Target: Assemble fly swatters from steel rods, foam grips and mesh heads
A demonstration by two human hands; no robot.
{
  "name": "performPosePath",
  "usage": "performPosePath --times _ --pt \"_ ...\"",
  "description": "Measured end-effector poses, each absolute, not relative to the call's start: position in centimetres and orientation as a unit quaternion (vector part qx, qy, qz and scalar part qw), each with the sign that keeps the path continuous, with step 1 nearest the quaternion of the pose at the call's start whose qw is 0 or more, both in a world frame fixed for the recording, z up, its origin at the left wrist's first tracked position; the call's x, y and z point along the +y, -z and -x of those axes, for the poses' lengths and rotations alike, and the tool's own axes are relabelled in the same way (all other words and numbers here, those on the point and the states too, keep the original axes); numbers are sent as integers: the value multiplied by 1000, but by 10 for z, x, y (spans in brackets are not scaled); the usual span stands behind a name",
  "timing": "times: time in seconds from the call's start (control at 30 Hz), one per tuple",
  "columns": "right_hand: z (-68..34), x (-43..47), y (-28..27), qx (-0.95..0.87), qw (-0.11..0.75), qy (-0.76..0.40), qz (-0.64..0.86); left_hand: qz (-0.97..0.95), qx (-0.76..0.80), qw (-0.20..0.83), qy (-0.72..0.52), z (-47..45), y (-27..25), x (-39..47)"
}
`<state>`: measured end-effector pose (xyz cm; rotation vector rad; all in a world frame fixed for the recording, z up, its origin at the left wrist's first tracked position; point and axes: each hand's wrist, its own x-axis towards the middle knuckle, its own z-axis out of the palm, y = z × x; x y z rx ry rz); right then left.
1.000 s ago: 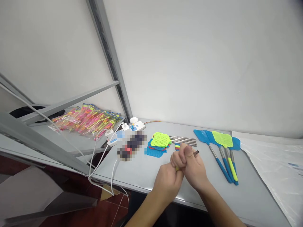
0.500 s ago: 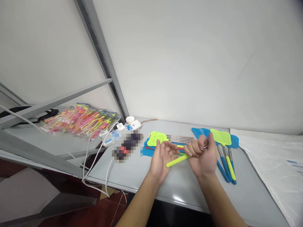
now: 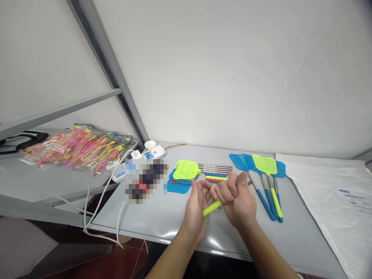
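My right hand (image 3: pixel 240 199) is wrapped round a yellow-green fly swatter handle (image 3: pixel 212 208), and a short metal rod end (image 3: pixel 250 182) pokes out past its thumb. The handle's free end points left and down, reaching my left palm. My left hand (image 3: pixel 196 207) is open, palm turned to the handle, its fingers loosely bent close to the right fingers. Behind the hands lie stacked swatter heads (image 3: pixel 186 170), yellow-green, red and blue, beside several metal rods (image 3: pixel 216 169). Coloured handles (image 3: pixel 213 178) lie below the rods, partly hidden by my right hand.
Fly swatters with heads and handles joined (image 3: pixel 266 164) lie to the right, by a white plastic bag (image 3: pixel 328 186). Power strips (image 3: pixel 154 153) with white cables and a pixelated dark item (image 3: pixel 148 180) are at left. Bagged colourful goods (image 3: pixel 84 147) rest beyond the grey frame (image 3: pixel 107 54).
The handle has gone deeper between my hands, its free end now at the left palm. My hands have drawn closer together. The whole view has shifted a little to the right.
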<state>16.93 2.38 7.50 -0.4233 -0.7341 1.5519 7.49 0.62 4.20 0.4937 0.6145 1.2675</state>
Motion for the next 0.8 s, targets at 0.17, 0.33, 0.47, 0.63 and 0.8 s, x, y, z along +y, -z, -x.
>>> performPosePath --times 0.17,0.33,0.47,0.63,0.8 --pt "-160 39 -65 -376 576 -656 311 -382 360 720 -454 -66 -21 5" --pt "-147 60 -52 -564 511 -530 375 -456 348 713 -404 -44 -21 1" --pt "-136 86 -40 -672 461 -455 360 -302 328 752 -486 -33 -9 -8" --pt "-124 113 -15 -865 238 -131 422 -167 330 733 -570 -17 7 -21" --pt "-112 110 7 -912 130 -35 387 -219 353 683 -601 -7 8 -16"
